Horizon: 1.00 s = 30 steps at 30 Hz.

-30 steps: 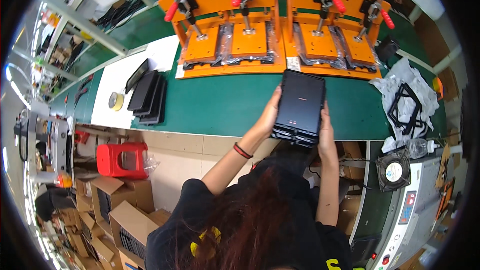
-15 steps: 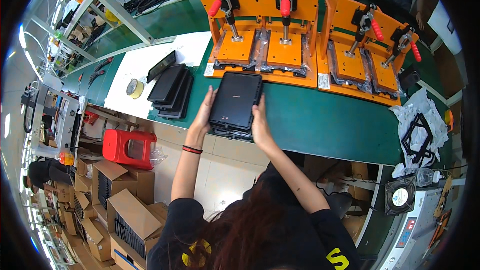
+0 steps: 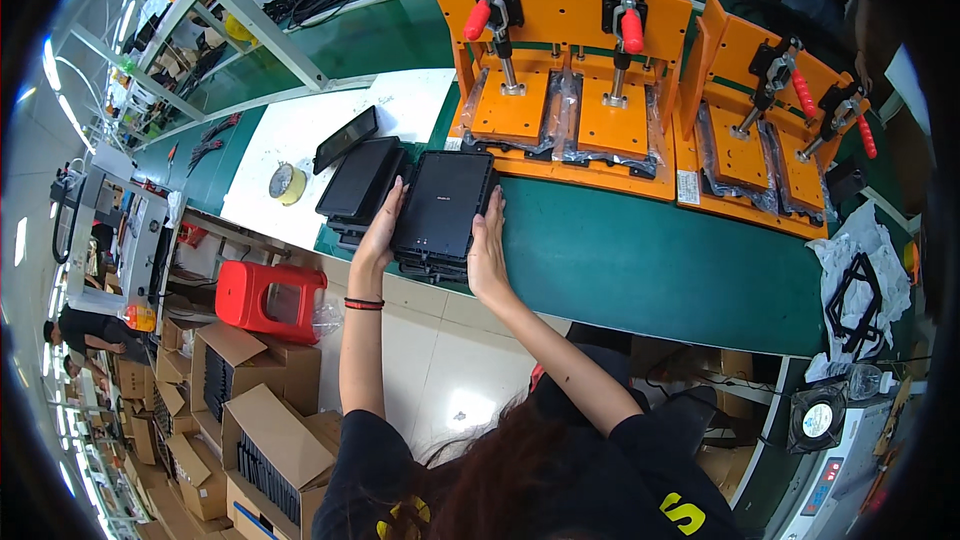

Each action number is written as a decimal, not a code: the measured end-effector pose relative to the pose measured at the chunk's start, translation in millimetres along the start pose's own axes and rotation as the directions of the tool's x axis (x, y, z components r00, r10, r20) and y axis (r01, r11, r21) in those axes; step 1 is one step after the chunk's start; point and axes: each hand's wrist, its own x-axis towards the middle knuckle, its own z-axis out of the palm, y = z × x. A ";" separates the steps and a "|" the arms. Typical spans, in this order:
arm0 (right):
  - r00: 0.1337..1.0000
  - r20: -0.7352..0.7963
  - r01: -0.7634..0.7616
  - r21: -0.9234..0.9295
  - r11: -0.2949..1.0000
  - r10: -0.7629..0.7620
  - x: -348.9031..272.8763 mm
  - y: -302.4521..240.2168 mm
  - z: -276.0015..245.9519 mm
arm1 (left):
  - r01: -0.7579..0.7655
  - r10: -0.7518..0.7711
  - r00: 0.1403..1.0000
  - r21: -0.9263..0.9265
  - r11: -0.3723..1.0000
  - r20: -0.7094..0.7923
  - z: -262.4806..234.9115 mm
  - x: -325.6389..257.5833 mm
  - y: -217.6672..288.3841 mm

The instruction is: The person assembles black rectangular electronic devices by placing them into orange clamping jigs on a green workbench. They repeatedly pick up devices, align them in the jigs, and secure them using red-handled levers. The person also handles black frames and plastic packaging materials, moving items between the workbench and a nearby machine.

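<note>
A stack of flat black rectangular casings [image 3: 443,202] lies between my two hands near the front edge of the green workbench. My left hand [image 3: 380,228] presses against its left side with the fingers pointing away from me. On the opposite side my right hand [image 3: 487,248] holds it, thumb toward the top face. Just left of my left hand is another pile of black casings [image 3: 358,180]. A black panel with a glossy face [image 3: 346,139] leans at that pile's back.
Orange clamp fixtures [image 3: 560,175] with red handles stand along the back. White sheeting [image 3: 262,160] bears a tape roll [image 3: 287,183]. Black frames [image 3: 854,302] lie on crumpled plastic at right. A red stool [image 3: 268,298] and cartons [image 3: 275,430] stand on the floor at left.
Both my hands have shifted the held stack leftward, closer to the other pile and away from the orange fixtures. The view itself has also moved slightly.
</note>
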 end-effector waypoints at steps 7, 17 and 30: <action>0.999 -0.041 0.031 -0.007 0.999 -0.031 -4.3 1.9 27.0 | -0.104 0.102 0.994 0.369 0.923 0.026 -9.5 -30.1 37.3; 0.998 -0.053 0.044 -0.020 0.999 -0.045 4.1 -2.2 47.8 | -0.354 0.692 0.478 0.602 0.716 -0.541 -137.6 11.8 -20.4; 0.987 -0.117 0.108 -0.027 0.994 -0.111 13.6 -0.3 92.8 | -0.140 0.152 0.983 0.112 0.984 -0.105 -210.1 68.4 19.7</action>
